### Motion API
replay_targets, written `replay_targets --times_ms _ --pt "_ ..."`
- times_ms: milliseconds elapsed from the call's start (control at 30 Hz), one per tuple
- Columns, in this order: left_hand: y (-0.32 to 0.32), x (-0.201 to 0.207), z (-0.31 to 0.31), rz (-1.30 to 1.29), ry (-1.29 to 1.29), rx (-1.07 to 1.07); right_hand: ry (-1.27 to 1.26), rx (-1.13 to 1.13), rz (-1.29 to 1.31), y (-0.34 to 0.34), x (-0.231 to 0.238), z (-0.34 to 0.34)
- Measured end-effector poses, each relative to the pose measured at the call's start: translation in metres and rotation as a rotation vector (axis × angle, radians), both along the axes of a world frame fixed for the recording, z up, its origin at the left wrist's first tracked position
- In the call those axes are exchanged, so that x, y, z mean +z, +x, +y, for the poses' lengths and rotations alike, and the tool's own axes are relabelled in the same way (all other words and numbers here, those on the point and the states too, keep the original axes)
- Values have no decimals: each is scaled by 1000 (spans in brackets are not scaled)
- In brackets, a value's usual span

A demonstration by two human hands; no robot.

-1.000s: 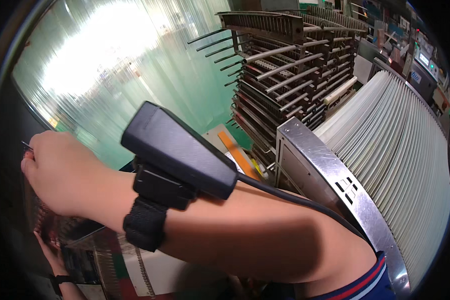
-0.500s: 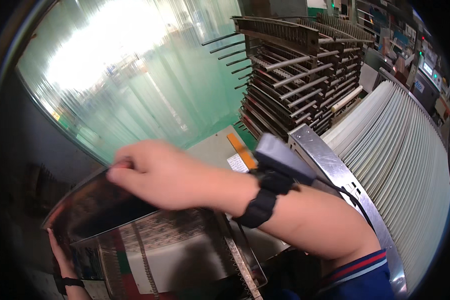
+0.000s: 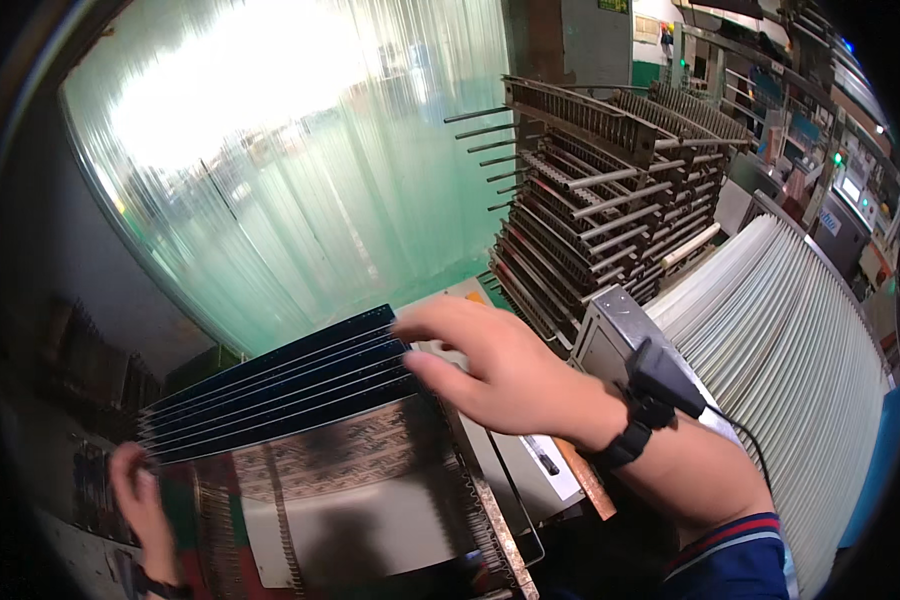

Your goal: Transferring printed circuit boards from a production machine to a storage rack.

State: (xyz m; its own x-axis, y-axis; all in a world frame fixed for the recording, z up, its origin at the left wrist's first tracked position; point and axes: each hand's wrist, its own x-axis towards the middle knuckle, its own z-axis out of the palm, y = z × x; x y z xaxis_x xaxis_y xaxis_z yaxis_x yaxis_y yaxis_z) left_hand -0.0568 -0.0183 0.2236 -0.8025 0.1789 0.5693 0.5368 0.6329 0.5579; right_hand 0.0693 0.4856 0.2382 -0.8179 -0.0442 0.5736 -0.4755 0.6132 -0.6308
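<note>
Several thin dark blue panels (image 3: 270, 375) stand close together in a row, their pale edges running from lower left to upper right. They sit in a rack with toothed metal bars (image 3: 485, 510). My right hand (image 3: 500, 375) is at their right ends, thumb and fingers apart, fingertips at the edges. Whether it touches them I cannot tell. My left hand (image 3: 142, 505), slightly blurred, is by their left ends with its fingers curved and the thumb apart. In front of the panels, a copper-coloured patterned surface (image 3: 335, 450) shows above a pale sheet.
On the right stands a metal-framed rack (image 3: 620, 310) holding many upright white dividers (image 3: 770, 310). Behind it are stacked dark toothed racks with protruding rods (image 3: 600, 190). A translucent strip curtain (image 3: 300, 210) hangs at the back. A white label (image 3: 550, 465) lies near my right wrist.
My right hand has moved right, away from the tilted dark panel it held by the top edge. The panels now stand in a row. My left hand has shifted slightly. The view has turned.
</note>
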Motion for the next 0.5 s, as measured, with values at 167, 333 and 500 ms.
replay_targets --times_ms 167,333,500 --pt "133 -41 100 -1014 -1116 -355 -515 -228 -313 37 -112 -3" --pt "193 -115 100 -756 -903 -792 -545 -256 -480 73 -182 -44" --pt "205 -156 87 -87 -648 -846 -542 -224 -488 61 -164 -64"
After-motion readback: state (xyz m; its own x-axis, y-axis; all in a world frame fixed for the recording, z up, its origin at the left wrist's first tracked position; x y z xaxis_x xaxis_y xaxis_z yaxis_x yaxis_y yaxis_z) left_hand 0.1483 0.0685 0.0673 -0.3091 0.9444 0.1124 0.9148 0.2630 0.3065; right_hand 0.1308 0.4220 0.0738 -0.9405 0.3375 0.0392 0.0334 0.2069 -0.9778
